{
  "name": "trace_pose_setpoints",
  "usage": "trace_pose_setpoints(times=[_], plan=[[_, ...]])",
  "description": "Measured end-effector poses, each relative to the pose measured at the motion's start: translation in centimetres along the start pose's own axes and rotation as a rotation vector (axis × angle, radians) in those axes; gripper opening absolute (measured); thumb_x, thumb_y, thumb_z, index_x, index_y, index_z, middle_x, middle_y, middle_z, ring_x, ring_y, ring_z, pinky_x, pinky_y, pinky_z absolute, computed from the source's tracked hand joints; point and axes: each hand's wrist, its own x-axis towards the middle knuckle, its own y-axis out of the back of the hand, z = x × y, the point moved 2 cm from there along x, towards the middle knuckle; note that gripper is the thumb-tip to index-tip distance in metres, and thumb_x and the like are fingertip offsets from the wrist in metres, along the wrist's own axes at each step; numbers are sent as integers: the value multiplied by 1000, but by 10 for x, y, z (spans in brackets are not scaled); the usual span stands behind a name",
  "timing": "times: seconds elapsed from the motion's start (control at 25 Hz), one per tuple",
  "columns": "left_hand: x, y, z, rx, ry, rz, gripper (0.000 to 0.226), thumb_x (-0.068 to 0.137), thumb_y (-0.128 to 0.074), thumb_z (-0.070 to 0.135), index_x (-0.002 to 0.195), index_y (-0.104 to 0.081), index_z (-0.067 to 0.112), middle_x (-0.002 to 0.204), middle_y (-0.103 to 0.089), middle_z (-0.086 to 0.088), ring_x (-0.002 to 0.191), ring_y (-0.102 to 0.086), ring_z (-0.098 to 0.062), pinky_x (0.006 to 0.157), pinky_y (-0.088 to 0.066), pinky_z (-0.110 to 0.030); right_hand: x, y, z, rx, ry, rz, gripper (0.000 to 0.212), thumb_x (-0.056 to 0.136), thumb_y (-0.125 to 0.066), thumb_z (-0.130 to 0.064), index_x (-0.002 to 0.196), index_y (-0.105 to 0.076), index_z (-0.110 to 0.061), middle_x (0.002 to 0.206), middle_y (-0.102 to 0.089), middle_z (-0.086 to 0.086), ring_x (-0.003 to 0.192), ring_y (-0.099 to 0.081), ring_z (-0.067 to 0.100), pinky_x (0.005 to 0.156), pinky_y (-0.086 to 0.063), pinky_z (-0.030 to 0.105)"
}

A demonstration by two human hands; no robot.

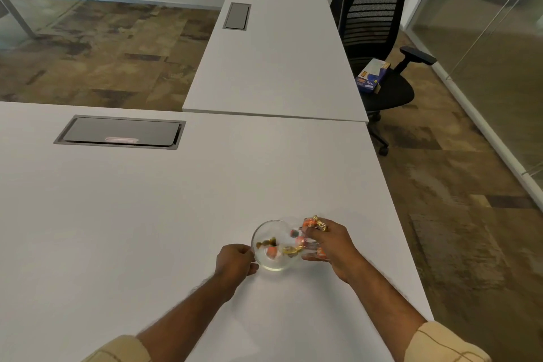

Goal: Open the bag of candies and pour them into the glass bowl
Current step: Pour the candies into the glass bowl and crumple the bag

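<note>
Pour underway | left hand (pixel 235 260) closed on the glass bowl (pixel 274 245) rim at 9 o'clock | right hand (pixel 332 248) pinching the tilted bag (pixel 313 236) at 3 o'clock | candies (pixel 271 250) landing | tip: keep mouth over bowl centre.

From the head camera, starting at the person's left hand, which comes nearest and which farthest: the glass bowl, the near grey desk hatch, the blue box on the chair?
Measured from the left hand:
1. Glass bowl: right beside it, touching the fingers.
2. Grey desk hatch: farther up the same table, to the left.
3. Blue box: farthest, on the black chair seat, upper right.
</note>
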Motion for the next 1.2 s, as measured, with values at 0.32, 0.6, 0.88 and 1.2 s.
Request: trace_pose_setpoints(times=[0.32, 0.6, 0.88, 1.2], plan=[[1, -1, -2, 28, 14, 8, 23, 96, -56, 6, 90, -76, -3, 93, -78, -21, 66, -71, -22, 64, -62, -27, 0, -15, -14, -170, 57, 79, 8, 79, -78, -19, 86, -75, -20, 88, -72, 12, 73, -66, 24, 59, -64, 44], [-2, -1, -2, 37, 13, 16, 22, 94, -57, 6, 87, -77, 0, 95, -77, -22, 68, -72, -22, 70, -64, -32, -4, -16, -18, -194, 36, 93, 19, 86, -71, -21, 105, -71, -18, 105, -70, 9, 83, -73, 27, 61, -65, 43], [-38, 0, 8, 98, -67, 251, 34, 92, -64, 39, 112, -66, 11, 97, -69, 6, 86, -62, -8, 72, -49, -29, -12, -11, -11, 97, 25, 104, 24, 88, -71, -18, 111, -67, -12, 106, -71, 17, 89, -74, 33, 65, -64, 44], [-63, -32, 35, -547, -130, -390, 51, 99, -52, 46, 125, -68, 4, 123, -73, -18, 116, -67, -34, 96, -53, -44, -42, -50, 29, 650, -15, -132, 36, 95, -58, -15, 128, -59, -1, 125, -66, 27, 108, -67, 42, 97, -51, 56]])
